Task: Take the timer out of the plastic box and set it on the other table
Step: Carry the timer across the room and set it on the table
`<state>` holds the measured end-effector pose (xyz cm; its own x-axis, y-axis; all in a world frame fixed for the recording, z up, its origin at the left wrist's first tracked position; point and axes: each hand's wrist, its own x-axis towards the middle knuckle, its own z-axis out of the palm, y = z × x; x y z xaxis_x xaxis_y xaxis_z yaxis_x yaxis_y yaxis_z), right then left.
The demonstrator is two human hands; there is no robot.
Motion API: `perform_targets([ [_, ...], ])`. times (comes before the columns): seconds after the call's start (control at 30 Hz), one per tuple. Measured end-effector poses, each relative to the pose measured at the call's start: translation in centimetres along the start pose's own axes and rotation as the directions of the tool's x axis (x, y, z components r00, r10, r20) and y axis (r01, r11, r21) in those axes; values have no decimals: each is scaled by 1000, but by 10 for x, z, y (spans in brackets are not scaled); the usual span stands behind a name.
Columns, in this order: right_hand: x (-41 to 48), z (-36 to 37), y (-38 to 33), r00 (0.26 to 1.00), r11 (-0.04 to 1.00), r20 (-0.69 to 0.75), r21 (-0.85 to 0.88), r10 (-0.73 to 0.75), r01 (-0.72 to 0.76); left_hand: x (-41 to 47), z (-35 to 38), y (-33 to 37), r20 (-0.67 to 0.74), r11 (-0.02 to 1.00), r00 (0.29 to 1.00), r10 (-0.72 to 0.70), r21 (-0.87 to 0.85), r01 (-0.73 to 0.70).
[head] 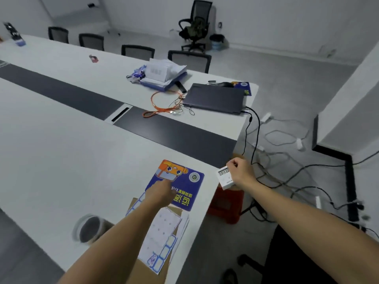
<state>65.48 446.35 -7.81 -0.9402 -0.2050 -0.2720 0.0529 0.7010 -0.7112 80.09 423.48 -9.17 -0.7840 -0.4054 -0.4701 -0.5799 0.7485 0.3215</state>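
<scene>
My right hand (pixel 242 171) holds a small white timer (pixel 224 177) with a dark digit display, in the air just past the right end of the white table (pixel 71 160), above a red stool (pixel 225 203). My left hand (pixel 162 191) rests flat on a blue cartoon mat (pixel 184 181) near the table's right end, fingers together, holding nothing. No plastic box is clearly visible in this view.
White sheets (pixel 162 238) and brown cardboard lie by the mat. A round dark-lidded container (pixel 90 228) sits near the front edge. Farther off are a closed laptop (pixel 213 98), orange cables (pixel 164 105) and a paper stack (pixel 162 74). Cables cover the floor at right.
</scene>
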Motion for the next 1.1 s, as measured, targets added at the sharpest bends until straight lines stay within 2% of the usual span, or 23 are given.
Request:
perform_targets([
  [0.2, 53, 6, -38, 991, 984, 88, -141, -97, 109, 9, -3, -3, -33, 991, 994, -109, -76, 106],
  [0.33, 84, 38, -68, 974, 983, 162, -74, -156, 170, 33, -13, -24, -19, 975, 983, -184, -127, 180],
  [0.53, 124, 72, -100, 950, 974, 259, -94, -174, 204, 82, -27, -39, -2, 959, 968, -250, -139, 248],
  [0.8, 182, 104, -109, 941, 989, 326, -83, -91, 125, 111, -5, -42, 33, 953, 964, -265, -143, 267],
  [0.97, 221, 132, -110, 908, 992, 418, -93, -35, 81, 129, 2, -43, 53, 907, 928, -370, -195, 373],
  [1.1, 250, 152, -118, 874, 998, 482, -57, 60, -37, 142, 6, -35, 76, 860, 885, -460, -210, 465],
])
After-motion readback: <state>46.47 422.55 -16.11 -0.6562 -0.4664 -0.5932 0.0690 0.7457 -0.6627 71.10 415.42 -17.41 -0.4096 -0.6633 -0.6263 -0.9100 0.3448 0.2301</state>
